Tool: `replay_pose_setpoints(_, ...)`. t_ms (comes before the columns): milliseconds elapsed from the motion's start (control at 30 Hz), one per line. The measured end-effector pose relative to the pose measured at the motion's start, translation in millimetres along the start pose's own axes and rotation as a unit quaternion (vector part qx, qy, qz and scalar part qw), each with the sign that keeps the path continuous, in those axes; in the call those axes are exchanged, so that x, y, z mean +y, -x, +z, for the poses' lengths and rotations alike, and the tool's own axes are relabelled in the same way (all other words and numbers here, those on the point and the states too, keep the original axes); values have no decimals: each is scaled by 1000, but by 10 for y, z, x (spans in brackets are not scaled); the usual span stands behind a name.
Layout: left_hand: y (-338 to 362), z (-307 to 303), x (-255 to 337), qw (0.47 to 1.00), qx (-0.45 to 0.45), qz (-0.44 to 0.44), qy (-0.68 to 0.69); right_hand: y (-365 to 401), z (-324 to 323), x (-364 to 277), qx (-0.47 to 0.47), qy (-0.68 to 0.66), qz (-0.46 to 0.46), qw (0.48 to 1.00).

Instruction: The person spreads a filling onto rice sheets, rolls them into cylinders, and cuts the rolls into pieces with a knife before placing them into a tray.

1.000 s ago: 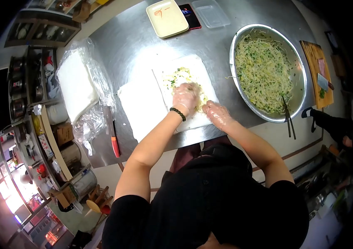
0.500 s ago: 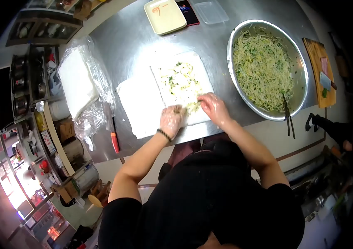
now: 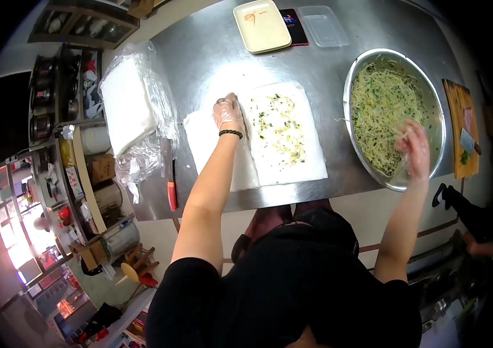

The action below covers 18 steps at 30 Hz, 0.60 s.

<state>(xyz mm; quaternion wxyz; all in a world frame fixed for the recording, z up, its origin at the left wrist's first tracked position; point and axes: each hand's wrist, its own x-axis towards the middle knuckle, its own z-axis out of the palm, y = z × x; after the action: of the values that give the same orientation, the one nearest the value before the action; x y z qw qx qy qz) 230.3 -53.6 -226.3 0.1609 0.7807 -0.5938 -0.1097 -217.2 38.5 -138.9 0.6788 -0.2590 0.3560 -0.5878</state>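
Note:
My left hand (image 3: 229, 113), in a clear plastic glove with a dark beaded bracelet at the wrist, rests on the left white sheet (image 3: 206, 142), fingers bent at its inner edge; it appears to pinch that edge. Beside it, the right white sheet (image 3: 316, 165) lies flat, bearing a thin scattered layer of pale and green chopped filling (image 3: 278, 130). My right hand (image 3: 414, 148), also gloved, is over the near right part of a large metal bowl (image 3: 348, 104). Its fingers are loosely bent and slightly blurred. A shredded pale and green mixture (image 3: 383, 110) fills much of the bowl.
A stack of white sheets (image 3: 127, 107) in plastic wrap and a red-handled knife (image 3: 171, 194) lie left. At the back are a cream tray (image 3: 261, 32) and a clear plastic container (image 3: 323, 26). A cutting board (image 3: 455, 110) holds a cleaver (image 3: 467, 142). Another person's leg (image 3: 461, 203) shows right.
My right hand has left the filled sheet and moved right to the bowl. My left hand has gone from the filling to the left sheet's inner edge. The whole view has shifted.

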Motion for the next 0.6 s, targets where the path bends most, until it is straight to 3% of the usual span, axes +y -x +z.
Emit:
replay_pose_setpoints(33,4,21,-17,1000,0,2,-1,0,34,23,87,333,-35,938)
replay_pose_setpoints(67,-11,46,-23,999,-19,23,-46,-15,68,56,163,624,-67,761)
replay_pose_setpoints(100,-33,80,-22,994,-39,43,-90,-22,110,92,221,839,-88,490)
replay_pose_setpoints(167,-87,114,12,991,-47,52,-111,77,276,414,158,771,-208,581)
replay_pose_setpoints(233,-71,154,13,987,-48,58,-143,201,63,1082,49,504,-227,832)
replay_pose_setpoints(300,-66,160,41,991,-42,31,-123,282,402,1502,-21,604,-127,786)
replay_pose_setpoints(367,-86,146,72,996,-27,-26,-84,138,839,1441,-120,681,-298,658)
replay_pose_setpoints(467,-137,145,96,993,-37,-48,-98,18,807,1502,-113,674,-240,689)
replay_pose_setpoints(600,-190,125,140,989,-59,-51,-127,-128,462,1722,-79,623,-244,739)
